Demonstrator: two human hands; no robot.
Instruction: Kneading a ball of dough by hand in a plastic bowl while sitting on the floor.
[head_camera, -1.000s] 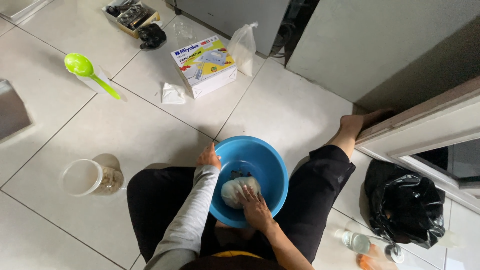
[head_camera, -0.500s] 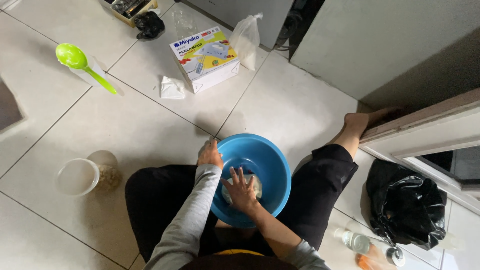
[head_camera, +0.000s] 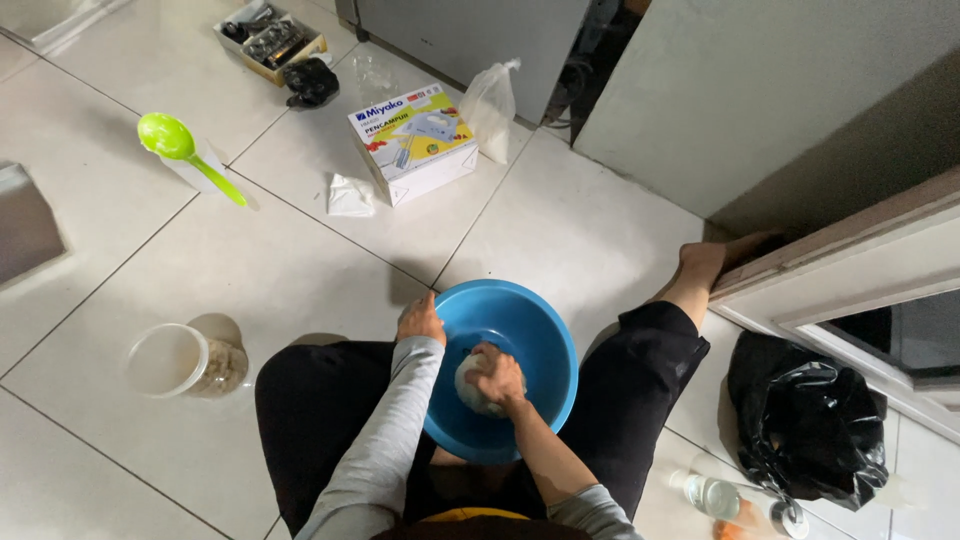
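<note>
a pale lump of dough (head_camera: 472, 385) sits in the bottom of a blue plastic bowl (head_camera: 545, 335), which rests on the tiled floor (head_camera: 250, 260) between the seated person's bent legs. the right hand (head_camera: 500, 376) is curled into a loose fist and pressed down on top of the lump, fingers folded over it. the left hand (head_camera: 420, 320) is closed over the bowl's near-left rim, bracing it. judgement on risk: the bowl is light and stands on smooth tile, so a hard push off-centre could make it slide or tip toward the far side if the rim grip slackens; the dough may also stick to the knuckles and lift out with the hand. loose sleeve cuffs lie close to the rim and could pick up dough. round about: a clear jar (head_camera: 185, 360) lying to the left, a green ladle (head_camera: 180, 145) further off, a printed cardboard box (head_camera: 415, 140) with a clear bag of white powder (head_camera: 490, 105) beside it, a crumpled white wrapper (head_camera: 350, 195), a black bin bag (head_camera: 810, 420) to the right and a small bottle (head_camera: 715, 495) near it. against the frame half a second earlier, the right hand has gone from spread flat with fingers open on the dough to a closed fist; the left hand's hold on the rim is unchanged, and the bowl has not shifted between the legs.
</note>
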